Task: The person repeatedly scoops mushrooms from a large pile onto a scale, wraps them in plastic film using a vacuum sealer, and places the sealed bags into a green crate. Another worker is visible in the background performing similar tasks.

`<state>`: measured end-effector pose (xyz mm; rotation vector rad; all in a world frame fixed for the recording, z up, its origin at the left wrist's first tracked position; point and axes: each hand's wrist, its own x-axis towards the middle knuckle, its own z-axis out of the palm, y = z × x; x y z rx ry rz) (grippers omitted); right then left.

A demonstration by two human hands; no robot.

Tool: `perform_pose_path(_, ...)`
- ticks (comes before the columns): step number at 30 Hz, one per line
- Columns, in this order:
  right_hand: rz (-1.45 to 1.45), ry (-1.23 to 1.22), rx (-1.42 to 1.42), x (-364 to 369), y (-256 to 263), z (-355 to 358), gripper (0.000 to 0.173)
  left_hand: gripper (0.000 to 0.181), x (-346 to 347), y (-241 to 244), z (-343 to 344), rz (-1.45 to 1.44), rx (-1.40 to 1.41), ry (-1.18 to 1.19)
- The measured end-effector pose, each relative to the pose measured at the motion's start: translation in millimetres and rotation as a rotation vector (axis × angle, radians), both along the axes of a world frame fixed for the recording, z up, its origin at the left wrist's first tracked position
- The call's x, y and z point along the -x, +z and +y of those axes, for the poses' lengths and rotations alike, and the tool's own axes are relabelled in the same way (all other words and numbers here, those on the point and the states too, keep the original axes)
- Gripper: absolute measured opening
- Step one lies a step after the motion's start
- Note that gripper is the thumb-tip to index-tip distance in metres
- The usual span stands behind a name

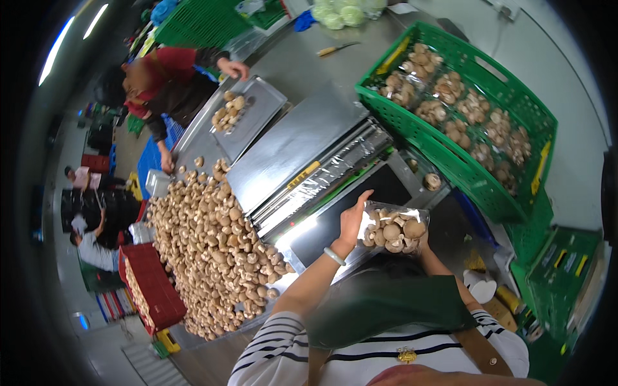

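Between my two hands is a clear plastic-wrapped pack of shiitake mushrooms (393, 231), held in front of my apron. My left hand (351, 223) grips its left side, thumb side up, with a pale bangle at the wrist. On the right side my right hand (424, 240) holds the pack, mostly hidden behind it. Just beyond the pack lies the black plate (355, 202) of a film-wrapping machine. A roll of clear film (333, 169) sits behind that plate, below a sloping metal cover (299, 144).
Loose mushrooms (212, 241) are heaped left of the machine. A green crate (483, 173) of wrapped packs stands at right. Across the table, a co-worker's hand (233, 67) is near a metal tray (263, 103). A wooden-handled knife (333, 49) lies at the back; a red crate (154, 284) stands left.
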<state>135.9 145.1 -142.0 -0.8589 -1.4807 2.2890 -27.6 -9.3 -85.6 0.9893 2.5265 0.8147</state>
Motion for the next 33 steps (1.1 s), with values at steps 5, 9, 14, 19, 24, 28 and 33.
perform_pose_path(5, -0.006, 0.566, 0.239, -20.0, 181.4, -1.1, 0.021, 0.032, -46.0, 99.3, 6.3, -1.058, -0.817, 0.09)
perform_pose_path(9, -0.004, 1.028, 0.428, -7.8, 151.8, -11.1, 0.023, 0.039, -53.5, 150.9, -3.8, -0.985, -0.817, -0.293)
perform_pose_path(14, -0.123, 1.538, -0.509, 52.5, 185.9, 73.9, 0.034, 0.063, -49.8, 201.4, 28.2, -1.482, -0.768, -0.576)
perform_pose_path(19, 0.026, 0.937, -0.622, 56.5, 319.2, 119.5, 0.05, 0.067, -36.3, 157.6, 27.3, -1.924, -0.362, -0.125)
perform_pose_path(24, 0.129, 1.112, -0.639, 86.8, 305.3, 113.5, 0.059, 0.031, -35.7, 126.1, 46.2, -1.247, -0.51, -0.136)
perform_pose_path(28, 0.118, 0.053, 0.079, 127.8, 167.4, 248.5, 0.047, 0.017, 22.8, 127.0, 109.3, -1.137, -0.549, 0.212)
perform_pose_path(33, -0.185, -0.721, -0.099, 217.4, 111.5, 380.5, 0.047, 0.008, 72.8, 108.9, 81.6, -1.019, -0.621, 0.491)
